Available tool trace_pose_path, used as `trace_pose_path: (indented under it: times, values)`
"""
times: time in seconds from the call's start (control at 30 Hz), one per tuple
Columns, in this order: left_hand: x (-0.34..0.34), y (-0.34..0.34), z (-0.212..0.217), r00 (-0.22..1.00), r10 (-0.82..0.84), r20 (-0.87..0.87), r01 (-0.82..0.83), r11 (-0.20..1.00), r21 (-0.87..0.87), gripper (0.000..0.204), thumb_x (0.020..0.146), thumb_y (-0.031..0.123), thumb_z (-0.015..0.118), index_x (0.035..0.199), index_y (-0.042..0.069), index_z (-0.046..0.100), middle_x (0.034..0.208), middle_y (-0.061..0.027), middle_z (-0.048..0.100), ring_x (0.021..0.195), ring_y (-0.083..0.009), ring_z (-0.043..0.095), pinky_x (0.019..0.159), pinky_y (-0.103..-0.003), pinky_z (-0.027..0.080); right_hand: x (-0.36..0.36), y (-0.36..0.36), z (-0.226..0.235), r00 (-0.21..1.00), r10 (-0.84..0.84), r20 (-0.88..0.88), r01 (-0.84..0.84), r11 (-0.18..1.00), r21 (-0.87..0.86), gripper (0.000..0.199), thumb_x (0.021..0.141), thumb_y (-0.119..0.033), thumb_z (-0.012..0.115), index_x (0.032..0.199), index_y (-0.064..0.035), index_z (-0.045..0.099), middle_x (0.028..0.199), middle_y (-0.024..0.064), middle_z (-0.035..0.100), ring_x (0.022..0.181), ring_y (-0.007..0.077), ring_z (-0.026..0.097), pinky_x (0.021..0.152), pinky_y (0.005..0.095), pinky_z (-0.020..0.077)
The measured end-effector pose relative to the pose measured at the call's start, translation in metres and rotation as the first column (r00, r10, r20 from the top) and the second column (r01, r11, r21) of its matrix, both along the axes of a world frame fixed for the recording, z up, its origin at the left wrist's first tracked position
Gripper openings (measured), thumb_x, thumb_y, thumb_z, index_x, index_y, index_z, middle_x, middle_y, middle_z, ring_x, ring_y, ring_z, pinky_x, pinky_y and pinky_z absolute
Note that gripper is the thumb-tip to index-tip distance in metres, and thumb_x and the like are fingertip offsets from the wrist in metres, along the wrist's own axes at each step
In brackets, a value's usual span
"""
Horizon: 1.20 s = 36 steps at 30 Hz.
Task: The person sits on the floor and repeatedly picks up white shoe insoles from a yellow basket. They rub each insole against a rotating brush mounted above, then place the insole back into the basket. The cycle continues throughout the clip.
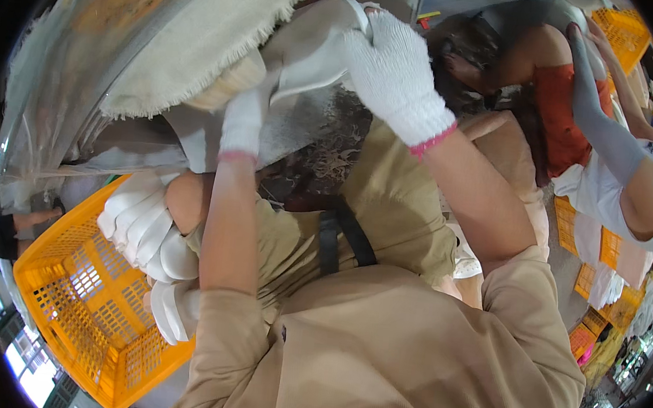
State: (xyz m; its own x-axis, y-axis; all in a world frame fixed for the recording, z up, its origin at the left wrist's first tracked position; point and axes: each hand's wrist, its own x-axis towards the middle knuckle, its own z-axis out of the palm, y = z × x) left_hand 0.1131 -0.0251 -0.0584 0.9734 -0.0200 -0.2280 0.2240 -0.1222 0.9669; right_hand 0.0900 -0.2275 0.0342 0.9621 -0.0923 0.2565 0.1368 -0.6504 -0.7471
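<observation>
A white, curved piece shaped like a shoe sole (313,43) is held up between my gloved hands, its left end close beside a large pale cloth buffing wheel (217,31) with a fringed edge. My right hand (396,74), in a white knit glove with a pink cuff, is closed on the piece's right end, thumb on top. At its lower left end is my left hand (244,119), gloved alike; its fingers are mostly hidden, but it appears to grip the piece. A round wooden hub (232,79) sits at the wheel's middle.
By my left leg stands a yellow plastic basket (86,292), with several similar white pieces (146,223) stacked at its side. Clear plastic sheeting (56,103) hangs around the wheel. To the right, a co-worker (617,167) sits close by, with more yellow baskets (610,244) beyond.
</observation>
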Motion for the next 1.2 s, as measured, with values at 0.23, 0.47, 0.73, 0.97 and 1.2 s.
trace_pose_path:
  times: [0.23,0.47,0.73,0.97,1.2]
  values:
    - [-0.095,0.006,0.042,0.973,-0.115,0.202,-0.022,0.818,0.575,0.046,0.094,0.028,0.071,0.128,-0.001,0.062,0.113,-0.0143,0.071,0.1,-0.0285,0.068,0.088,-0.04,0.054,0.019,-0.007,-0.038,0.854,0.431,-0.293,-0.149,0.741,0.655,0.023,0.1,-0.016,0.063,0.115,-0.0044,0.075,0.105,0.0114,0.076,0.095,0.0239,0.071,0.091,0.0371,0.0548]
    - [-0.069,-0.073,0.076,0.831,0.51,0.221,-0.414,0.833,-0.367,0.042,0.094,0.022,0.063,0.132,0.004,0.059,0.124,-0.0163,0.067,0.113,-0.0332,0.065,0.099,-0.043,0.052,-0.044,-0.031,0.013,0.985,-0.107,-0.136,0.1,0.993,-0.059,0.069,0.096,-0.033,0.073,0.148,0.0062,0.05,0.145,0.0188,0.059,0.128,0.0266,0.058,0.108,0.038,0.045]
    - [-0.034,0.001,0.039,0.903,-0.219,0.37,0.09,0.938,0.334,0.047,0.099,0.04,0.062,0.12,-0.001,0.07,0.111,-0.0201,0.074,0.099,-0.0322,0.072,0.09,-0.045,0.056,-0.003,-0.02,-0.026,0.999,0.035,-0.033,-0.023,0.955,0.295,0.032,0.094,-0.02,0.07,0.119,0.0004,0.072,0.113,0.0154,0.075,0.104,0.0259,0.07,0.095,0.0366,0.0549]
    - [-0.072,-0.009,-0.001,0.981,-0.078,-0.178,-0.023,0.863,-0.504,0.044,0.094,0.024,0.075,0.126,-0.005,0.067,0.116,-0.0136,0.073,0.102,-0.0214,0.07,0.092,-0.034,0.054,0.032,0.016,0.009,0.938,-0.039,-0.345,0.001,0.994,-0.11,0.062,0.083,-0.052,0.07,0.109,0.004,0.075,0.106,0.0268,0.074,0.103,0.0413,0.072,0.092,0.045,0.0557]
    - [-0.007,-0.093,-0.007,0.971,0.206,-0.123,-0.239,0.793,-0.56,0.038,0.099,0.024,0.073,0.126,-0.002,0.067,0.116,-0.0084,0.072,0.105,-0.0215,0.068,0.093,-0.035,0.055,-0.076,0.0,0.055,0.926,0.369,0.084,-0.258,0.777,-0.574,0.068,0.083,-0.038,0.077,0.141,-0.0067,0.061,0.139,0.0154,0.061,0.141,0.0388,0.048,0.113,0.0556,0.0379]
